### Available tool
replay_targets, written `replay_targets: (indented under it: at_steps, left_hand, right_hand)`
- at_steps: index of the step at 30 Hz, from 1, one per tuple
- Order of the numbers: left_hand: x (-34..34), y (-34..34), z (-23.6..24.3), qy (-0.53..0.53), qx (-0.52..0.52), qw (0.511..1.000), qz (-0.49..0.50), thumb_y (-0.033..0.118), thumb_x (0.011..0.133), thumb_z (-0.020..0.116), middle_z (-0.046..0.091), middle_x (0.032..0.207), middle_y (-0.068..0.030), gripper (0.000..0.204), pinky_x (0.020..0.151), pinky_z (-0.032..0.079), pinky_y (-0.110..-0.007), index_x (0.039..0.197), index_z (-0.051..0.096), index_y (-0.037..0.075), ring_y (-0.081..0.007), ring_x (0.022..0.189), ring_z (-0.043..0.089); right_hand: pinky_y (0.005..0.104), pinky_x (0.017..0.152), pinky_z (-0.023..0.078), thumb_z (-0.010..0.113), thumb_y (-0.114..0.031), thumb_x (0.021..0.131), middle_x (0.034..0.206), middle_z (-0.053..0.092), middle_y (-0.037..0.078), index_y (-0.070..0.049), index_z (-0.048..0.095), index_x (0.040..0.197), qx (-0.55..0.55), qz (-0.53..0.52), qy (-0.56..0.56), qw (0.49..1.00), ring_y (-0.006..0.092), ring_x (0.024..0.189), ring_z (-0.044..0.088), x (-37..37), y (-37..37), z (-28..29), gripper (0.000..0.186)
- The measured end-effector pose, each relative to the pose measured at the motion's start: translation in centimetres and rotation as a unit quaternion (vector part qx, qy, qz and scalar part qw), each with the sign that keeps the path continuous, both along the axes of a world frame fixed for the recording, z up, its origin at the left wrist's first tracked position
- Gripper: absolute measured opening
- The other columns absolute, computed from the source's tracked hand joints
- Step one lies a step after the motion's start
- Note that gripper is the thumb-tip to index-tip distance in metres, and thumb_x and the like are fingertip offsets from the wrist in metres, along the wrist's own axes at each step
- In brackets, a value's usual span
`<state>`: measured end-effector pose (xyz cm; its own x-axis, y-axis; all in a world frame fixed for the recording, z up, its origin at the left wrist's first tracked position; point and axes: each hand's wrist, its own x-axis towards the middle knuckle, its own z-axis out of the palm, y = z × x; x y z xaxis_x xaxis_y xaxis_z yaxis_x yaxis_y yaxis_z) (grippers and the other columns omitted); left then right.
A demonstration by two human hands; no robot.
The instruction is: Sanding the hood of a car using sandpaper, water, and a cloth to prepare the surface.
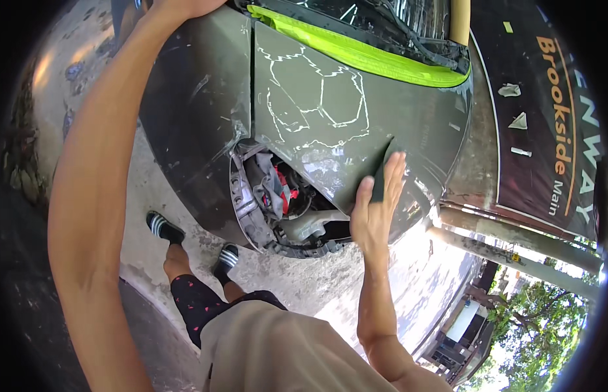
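From my remote seat, closest to the lens, here's the left forearm [95, 189] sweeping up the side of the view. Its left hand [189, 5] slips out at the top edge, near the car's dark fender [193, 111], and I cannot tell whether it grips anything. Below me, the beige shirt [271, 353], then the dark patterned shorts [193, 304].

Now the right hand [377, 212], and this one's in play! It has hold of a dark green sheet [380, 186], thumb on one side, straight fingers on the other, the sheet lying over the grey-brown bonnet [297, 124] near its front edge, one corner poking out past the fingers. Jagged white lines [322, 98] run across the paint beyond.

At the front corner I see a gaping cavity [244, 206], a red piece [283, 189] and a crumpled grey bundle [266, 186] inside. Striped slides [164, 228] are planted on the pale concrete [323, 287] lower down.

Further up, a yellow-green strip [362, 52] borders the base of the windscreen, a black wiper [411, 42] just above it. And out at the right: a dark banner [523, 124], long poles [513, 255], then leafy branches [539, 326].
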<state>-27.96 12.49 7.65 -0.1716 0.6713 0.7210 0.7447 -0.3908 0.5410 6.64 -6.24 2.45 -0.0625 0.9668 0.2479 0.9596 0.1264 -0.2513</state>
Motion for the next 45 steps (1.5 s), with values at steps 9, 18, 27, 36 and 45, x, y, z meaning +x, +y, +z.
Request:
replay_targets:
  at_steps: [9,18,27,36,45]
  left_hand:
    - [-0.7,0.0,-0.3,0.012,0.004,1.0,0.007,0.024,0.077,0.08,0.071,0.079,-0.0161,0.021,0.068,0.054,-0.041,0.084,0.07,0.007,-0.0353,0.076,0.07]
    - [0.9,0.0,0.1,-0.019,0.007,1.0,-0.018,0.017,0.08,0.079,0.071,0.075,-0.017,0.018,0.064,0.054,-0.039,0.084,0.067,0.004,-0.033,0.071,0.071]
    - [14.8,-2.0,1.1,0.009,0.027,0.946,-0.322,0.009,0.071,0.071,0.068,0.079,-0.0241,0.018,0.068,0.055,-0.045,0.087,0.07,0.004,-0.0436,0.076,0.068]
    - [6.3,-3.7,-4.9,0.011,-0.061,0.997,0.043,0.039,0.089,0.074,0.071,0.084,-0.0176,0.039,0.074,0.055,-0.042,0.101,0.066,0.003,-0.0366,0.08,0.07]
    - [11.2,-12.1,-9.4,-0.163,0.152,0.93,0.293,0.036,0.092,0.072,0.071,0.088,-0.0228,0.038,0.074,0.054,-0.048,0.106,0.061,0.002,-0.0454,0.084,0.068]
  right_hand:
    - [0.0512,0.126,0.007,0.031,-0.04,0.11,0.168,0.022,0.023,-0.005,0.022,0.163,-0.02,0.092,-0.061,0.994,0.0376,0.157,0.016,-0.8,0.7,1.5,0.064]
    - [0.0532,0.126,0.006,0.035,-0.037,0.108,0.17,0.02,0.018,-0.008,0.02,0.164,-0.009,0.085,-0.075,0.993,0.0395,0.157,0.015,1.4,3.8,1.6,0.065]
    - [0.0536,0.125,0.014,0.044,-0.031,0.104,0.165,0.029,0.021,-0.008,0.033,0.16,-0.058,0.275,-0.09,0.955,0.0411,0.154,0.022,0.7,2.7,3.0,0.061]
    - [0.0584,0.123,0.014,0.033,-0.062,0.102,0.167,0.027,0.02,-0.009,0.035,0.16,-0.035,0.454,-0.154,0.877,0.043,0.155,0.02,8.8,5.2,1.9,0.078]
    - [0.0576,0.124,0.009,0.036,-0.044,0.105,0.167,0.026,0.02,-0.009,0.033,0.161,-0.031,0.521,-0.148,0.84,0.0416,0.156,0.018,6.5,6.3,2.4,0.066]
